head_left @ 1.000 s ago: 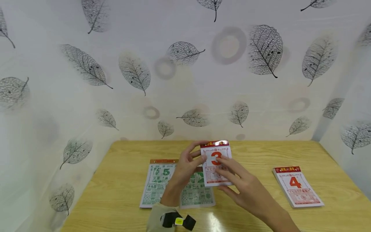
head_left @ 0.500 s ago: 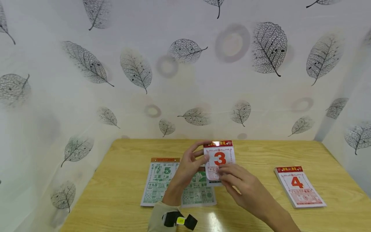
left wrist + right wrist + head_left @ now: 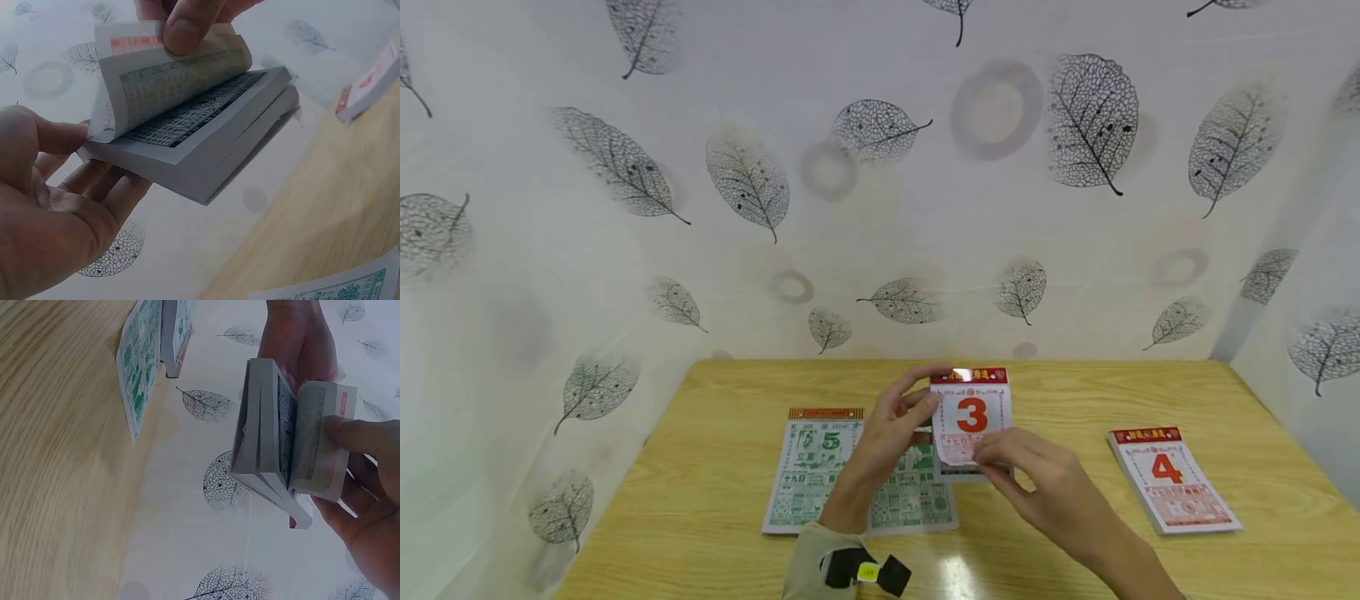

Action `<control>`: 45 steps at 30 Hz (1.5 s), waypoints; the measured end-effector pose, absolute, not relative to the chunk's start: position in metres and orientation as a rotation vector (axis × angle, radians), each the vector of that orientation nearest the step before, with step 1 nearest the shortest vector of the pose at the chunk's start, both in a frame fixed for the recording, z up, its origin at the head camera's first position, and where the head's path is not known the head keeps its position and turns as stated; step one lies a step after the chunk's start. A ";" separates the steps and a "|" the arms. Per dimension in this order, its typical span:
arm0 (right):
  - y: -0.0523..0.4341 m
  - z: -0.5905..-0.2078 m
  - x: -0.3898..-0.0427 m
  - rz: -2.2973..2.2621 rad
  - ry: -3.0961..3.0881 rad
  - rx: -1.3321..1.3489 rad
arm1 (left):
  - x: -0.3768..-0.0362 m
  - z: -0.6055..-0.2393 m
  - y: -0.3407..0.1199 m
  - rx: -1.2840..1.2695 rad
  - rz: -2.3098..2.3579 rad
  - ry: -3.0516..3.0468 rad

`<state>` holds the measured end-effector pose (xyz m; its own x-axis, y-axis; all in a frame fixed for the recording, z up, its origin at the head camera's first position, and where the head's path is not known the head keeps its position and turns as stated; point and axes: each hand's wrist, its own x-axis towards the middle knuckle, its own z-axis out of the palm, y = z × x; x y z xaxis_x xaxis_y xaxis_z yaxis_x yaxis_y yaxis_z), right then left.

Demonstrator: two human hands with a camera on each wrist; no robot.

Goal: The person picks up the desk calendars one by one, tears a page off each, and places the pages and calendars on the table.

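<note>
A thick tear-off calendar pad (image 3: 972, 414) with a red "3" on its top sheet is lifted above the table. My left hand (image 3: 904, 414) grips its left side, thumb on the front and fingers behind (image 3: 94, 181). My right hand (image 3: 1002, 456) pinches the lower edge of the top sheet (image 3: 169, 81) and curls it up off the block, so that the printed page beneath (image 3: 286, 434) shows. In the right wrist view the thumb (image 3: 353, 434) presses on the bent sheet.
Two green-printed calendar pads (image 3: 815, 477) lie side by side on the wooden table (image 3: 700, 500) under my left forearm. A red "4" pad (image 3: 1172, 481) lies at the right. Leaf-patterned walls (image 3: 880, 208) close in the back and both sides.
My right hand, flat on the "3" page a second ago, has slid to its lower edge and now pinches and curls the sheet upward. The pad has risen slightly.
</note>
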<state>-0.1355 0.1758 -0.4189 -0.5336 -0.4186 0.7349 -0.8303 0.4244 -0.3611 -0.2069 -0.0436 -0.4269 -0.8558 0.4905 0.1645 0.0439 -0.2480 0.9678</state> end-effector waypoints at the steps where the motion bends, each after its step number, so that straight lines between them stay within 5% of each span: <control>1: 0.176 -0.418 -0.135 0.989 -2.126 1.049 | -0.207 -0.427 -0.044 0.647 2.175 1.718; 13: 0.178 -0.418 -0.138 1.166 -1.995 1.098 | -0.206 -0.427 -0.043 0.698 2.143 1.745; 28: 0.190 -0.401 -0.129 1.085 -2.169 0.669 | -0.206 -0.426 -0.041 0.884 2.110 1.720; 45: 0.205 -0.400 -0.138 1.011 -1.971 0.650 | -0.200 -0.423 -0.032 0.922 2.051 1.720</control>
<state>-0.1376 0.2052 -0.4004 -0.5400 -0.0775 0.8381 -0.7261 0.5466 -0.4172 -0.2000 -0.0324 -0.4232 -0.7453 0.6076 0.2746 0.1647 -0.2313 0.9588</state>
